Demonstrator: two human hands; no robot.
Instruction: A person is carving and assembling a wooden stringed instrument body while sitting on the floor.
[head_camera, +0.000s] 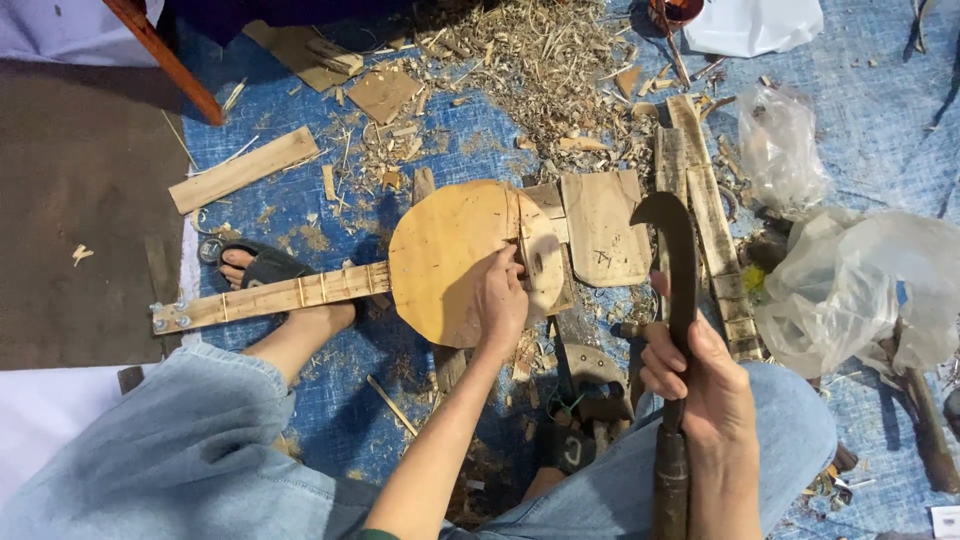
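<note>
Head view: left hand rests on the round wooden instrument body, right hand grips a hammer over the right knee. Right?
Not quite. The head view shows the right hand gripping a dark blade with a hooked tip, not a hammer. The rest holds: the left hand rests on the round wooden instrument body.

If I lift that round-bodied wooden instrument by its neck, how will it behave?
The wooden instrument probably stays stiff, being solid board. Its wide body under the left hand likely outweighs the thin neck, so it may droop at that end. Flat-faced, it should slide, not roll.
</note>
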